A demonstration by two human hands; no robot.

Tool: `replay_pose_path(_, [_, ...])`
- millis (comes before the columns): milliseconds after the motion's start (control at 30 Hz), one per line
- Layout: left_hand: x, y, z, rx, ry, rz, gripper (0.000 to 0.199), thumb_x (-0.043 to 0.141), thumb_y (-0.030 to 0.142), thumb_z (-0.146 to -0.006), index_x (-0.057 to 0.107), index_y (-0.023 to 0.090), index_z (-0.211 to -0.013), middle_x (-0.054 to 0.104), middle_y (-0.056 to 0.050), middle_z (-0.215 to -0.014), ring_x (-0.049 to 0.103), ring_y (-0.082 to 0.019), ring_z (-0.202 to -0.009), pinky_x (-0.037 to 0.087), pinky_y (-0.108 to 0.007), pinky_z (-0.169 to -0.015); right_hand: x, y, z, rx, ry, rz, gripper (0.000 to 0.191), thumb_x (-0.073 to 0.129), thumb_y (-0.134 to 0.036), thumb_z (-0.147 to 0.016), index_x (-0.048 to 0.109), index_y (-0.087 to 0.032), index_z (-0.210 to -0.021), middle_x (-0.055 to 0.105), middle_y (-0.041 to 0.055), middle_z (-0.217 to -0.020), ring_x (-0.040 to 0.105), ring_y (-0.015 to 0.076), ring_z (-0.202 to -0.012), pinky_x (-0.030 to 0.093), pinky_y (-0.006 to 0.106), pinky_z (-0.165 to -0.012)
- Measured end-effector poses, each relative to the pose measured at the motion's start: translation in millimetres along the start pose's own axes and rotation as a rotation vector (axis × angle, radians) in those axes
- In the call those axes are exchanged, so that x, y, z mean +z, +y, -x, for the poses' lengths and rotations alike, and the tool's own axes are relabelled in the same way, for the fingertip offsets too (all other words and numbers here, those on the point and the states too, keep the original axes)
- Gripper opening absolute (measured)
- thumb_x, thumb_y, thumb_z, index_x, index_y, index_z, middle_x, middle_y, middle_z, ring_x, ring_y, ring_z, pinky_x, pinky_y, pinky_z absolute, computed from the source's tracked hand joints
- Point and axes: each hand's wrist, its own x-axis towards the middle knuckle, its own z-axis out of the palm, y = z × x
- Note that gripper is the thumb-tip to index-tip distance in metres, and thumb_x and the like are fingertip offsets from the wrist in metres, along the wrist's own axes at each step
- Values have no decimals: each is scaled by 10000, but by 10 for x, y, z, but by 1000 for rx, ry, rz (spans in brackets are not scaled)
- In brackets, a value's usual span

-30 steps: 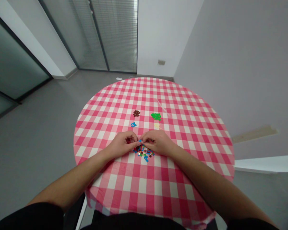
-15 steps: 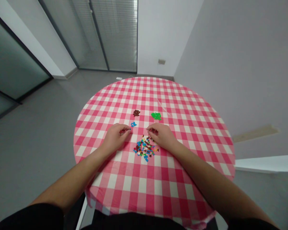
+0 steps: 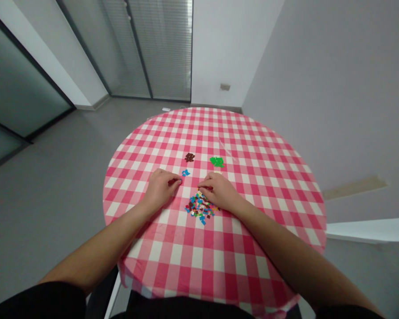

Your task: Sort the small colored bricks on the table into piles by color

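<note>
A mixed pile of small colourful plastic pieces (image 3: 201,208) lies on the checked tablecloth between my hands. My right hand (image 3: 216,189) rests at the pile's upper right edge, thumb and forefinger drawn together; whatever is between the tips is too small to make out. To the left, my left hand (image 3: 161,188) is closed in a pinch, with a tiny blue piece (image 3: 181,180) showing at its fingertips. Just beyond those fingertips lies a little group of blue pieces (image 3: 185,173). Farther off are a brown heap (image 3: 189,157) and a green heap (image 3: 217,161) of similar pieces.
The round table wears a red-and-white checked cloth (image 3: 202,128). A pale piece or pieces (image 3: 217,172) lie just beyond my right hand. Glass partitions (image 3: 166,53) stand behind the table, and a grey wall (image 3: 346,88) rises on the right.
My right hand has moved slightly left and toward me over the pile's upper edge, and its fingertips have come closer together. My left hand stays nearly in place, still pinched.
</note>
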Motion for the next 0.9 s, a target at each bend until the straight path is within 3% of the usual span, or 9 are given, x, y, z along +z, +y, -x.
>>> replay_pose_path(267, [14,-28,0,-30,-7,-55,162,608,296,-878,757,240,-910,720,-42,-837,585,-229,-822,387,-388,-778,-15,-14,9,-22,14,-19,182,590,-124,-838,763,-164,-879,645,67,-782,579,181,-777,416,287,-704])
replay_pose_path(500, [-8,-53,49,-36,14,-55,198,646,370,-837,724,208,-753,673,-48,-787,566,-221,-806,389,-385,-794,-15,23,31,-34,22,-46,215,576,-84,-829,765,-157,-901,640,73,-798,576,185,-797,427,295,-735])
replay_pose_path(900, [26,-43,52,17,-44,-86,238,578,368,-894,768,246,-971,671,-66,-844,540,-236,-847,387,-397,-808,-49,23,81,-83,-37,-8,255,577,-116,-856,761,-176,-1021,630,85,-861,556,199,-839,430,320,-755])
